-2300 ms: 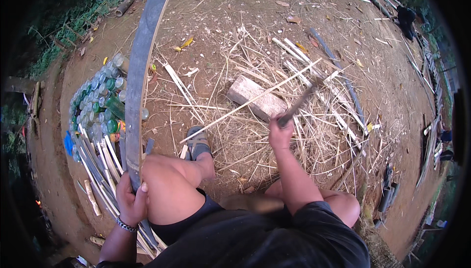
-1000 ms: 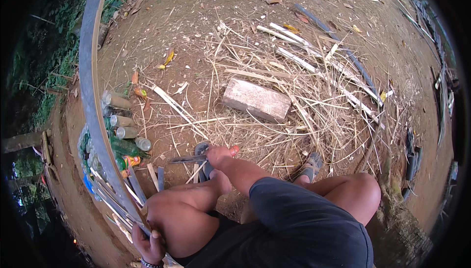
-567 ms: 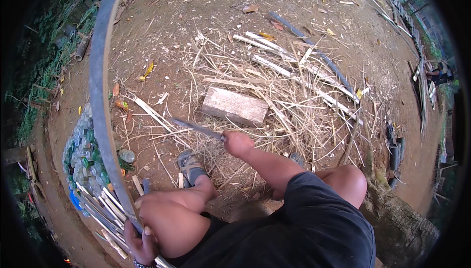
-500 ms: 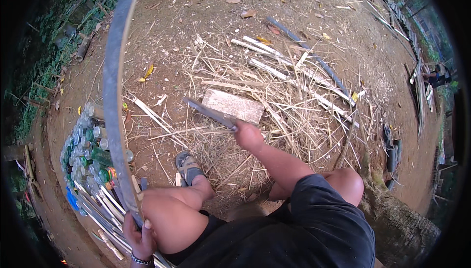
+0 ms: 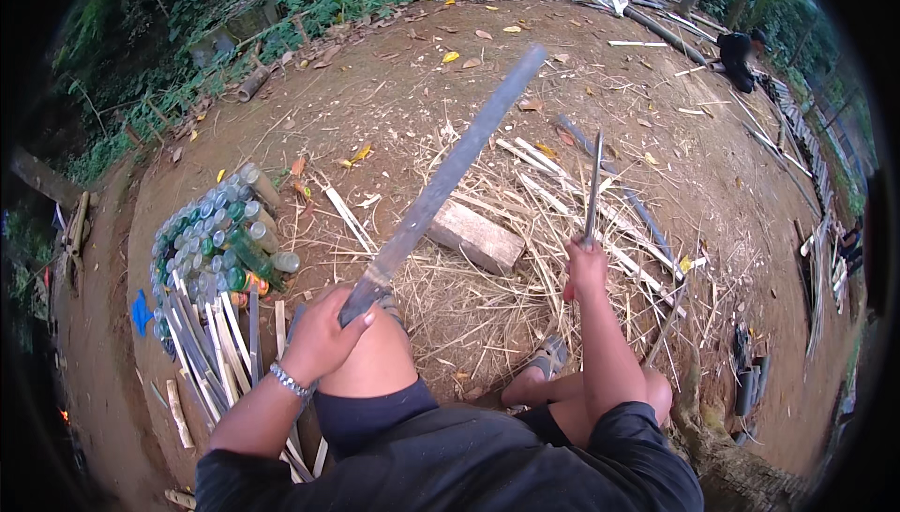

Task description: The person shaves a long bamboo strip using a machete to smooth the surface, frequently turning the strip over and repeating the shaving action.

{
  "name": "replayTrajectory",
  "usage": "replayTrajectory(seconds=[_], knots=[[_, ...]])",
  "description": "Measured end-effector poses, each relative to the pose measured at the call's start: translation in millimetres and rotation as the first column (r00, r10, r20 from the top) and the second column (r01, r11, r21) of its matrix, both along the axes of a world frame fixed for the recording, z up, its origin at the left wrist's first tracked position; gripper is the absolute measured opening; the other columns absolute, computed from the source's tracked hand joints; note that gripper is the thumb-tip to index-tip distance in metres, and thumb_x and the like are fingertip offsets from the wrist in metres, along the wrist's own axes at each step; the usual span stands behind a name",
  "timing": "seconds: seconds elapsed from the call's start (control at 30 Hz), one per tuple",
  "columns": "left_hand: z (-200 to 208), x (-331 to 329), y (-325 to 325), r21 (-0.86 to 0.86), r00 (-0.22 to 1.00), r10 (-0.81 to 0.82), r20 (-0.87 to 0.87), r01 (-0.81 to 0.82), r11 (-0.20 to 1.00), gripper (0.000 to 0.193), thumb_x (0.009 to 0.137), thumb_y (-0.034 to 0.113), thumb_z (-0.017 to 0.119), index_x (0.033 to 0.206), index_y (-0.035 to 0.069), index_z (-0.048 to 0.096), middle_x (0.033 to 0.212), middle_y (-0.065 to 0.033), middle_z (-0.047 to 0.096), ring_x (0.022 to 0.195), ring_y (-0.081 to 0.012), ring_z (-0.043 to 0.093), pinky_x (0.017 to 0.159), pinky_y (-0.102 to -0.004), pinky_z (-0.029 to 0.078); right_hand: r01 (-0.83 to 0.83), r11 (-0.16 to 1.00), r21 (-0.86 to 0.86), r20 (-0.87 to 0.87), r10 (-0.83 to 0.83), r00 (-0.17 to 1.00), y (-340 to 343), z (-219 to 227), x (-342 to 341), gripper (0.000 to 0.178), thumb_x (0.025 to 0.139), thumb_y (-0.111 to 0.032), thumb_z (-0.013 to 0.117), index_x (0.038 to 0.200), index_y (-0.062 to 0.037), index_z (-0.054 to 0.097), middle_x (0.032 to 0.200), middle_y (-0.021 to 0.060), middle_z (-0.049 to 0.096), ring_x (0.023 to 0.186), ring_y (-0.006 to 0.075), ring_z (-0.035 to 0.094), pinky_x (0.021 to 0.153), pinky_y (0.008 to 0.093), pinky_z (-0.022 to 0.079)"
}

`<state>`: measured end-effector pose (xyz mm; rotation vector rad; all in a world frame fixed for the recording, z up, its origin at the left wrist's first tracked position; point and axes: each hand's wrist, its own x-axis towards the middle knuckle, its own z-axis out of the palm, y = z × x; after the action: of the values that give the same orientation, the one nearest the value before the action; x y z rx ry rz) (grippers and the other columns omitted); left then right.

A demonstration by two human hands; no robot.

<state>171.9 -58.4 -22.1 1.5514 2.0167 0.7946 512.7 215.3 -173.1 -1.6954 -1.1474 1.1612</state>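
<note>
My left hand [image 5: 323, 338] grips the lower end of a long grey bamboo strip [image 5: 455, 174], just above my left knee. The strip slants up and away to the right, with a node ring a little above my fingers. My right hand [image 5: 587, 270] is wrapped round the handle of a machete [image 5: 594, 188], whose narrow blade points upward, apart from the strip. A bit of red shows below that fist. Between my hands a pale wooden block [image 5: 480, 236] lies on the ground, partly behind the strip.
Bamboo shavings [image 5: 459, 324] litter the ground round the block, with pale split strips and a grey pole [image 5: 647, 221] at right. To my left are piled glass bottles [image 5: 220, 235] and a bundle of strips [image 5: 211, 348]. Another person [image 5: 739, 57] crouches at the far right.
The bamboo strip has swung from standing upright at my left to slanting across in front of me. My right hand has left the block and raised the machete upright. The view has tilted up.
</note>
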Motion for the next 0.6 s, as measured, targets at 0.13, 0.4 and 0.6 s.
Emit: replayTrajectory(seconds=[0.13,0.4,0.6], knots=[[12,14,21,-0.006,0.980,-0.026,-0.199,0.025,1.000,0.038,0.084,0.025,0.070,0.114,0.003,0.060,0.095,-0.0200,0.066,0.091,-0.0387,0.064,0.080,-0.0433,0.050,-0.041,0.995,0.086,-0.615,0.085,0.784,-40,72,-54,0.031,0.089,-0.018,0.069,0.112,-0.0043,0.053,0.093,0.0070,0.067,0.059,0.0104,0.052,0.053,0.0270,0.048],[39,55,68,0.035,0.844,-0.188,-0.503,0.237,0.971,0.034,0.083,0.014,0.065,0.117,0.009,0.059,0.102,-0.0136,0.063,0.094,-0.0336,0.063,0.080,-0.0436,0.051,0.209,0.977,-0.032,-0.916,-0.112,0.384,-80,118,-106,0.041,0.089,-0.025,0.071,0.118,-0.0045,0.049,0.091,0.0045,0.059,0.063,0.0107,0.049,0.057,0.0271,0.046],[17,69,95,0.228,0.761,-0.091,-0.643,0.303,0.925,0.044,0.073,0.009,0.070,0.115,0.014,0.059,0.104,-0.0069,0.057,0.102,-0.0257,0.059,0.088,-0.0400,0.043,0.283,0.953,-0.110,-0.962,-0.173,0.210,-68,119,-86,0.015,0.095,-0.016,0.063,0.097,-0.0074,0.050,0.076,-0.0008,0.049,0.063,0.0087,0.047,0.058,0.0240,0.046]])
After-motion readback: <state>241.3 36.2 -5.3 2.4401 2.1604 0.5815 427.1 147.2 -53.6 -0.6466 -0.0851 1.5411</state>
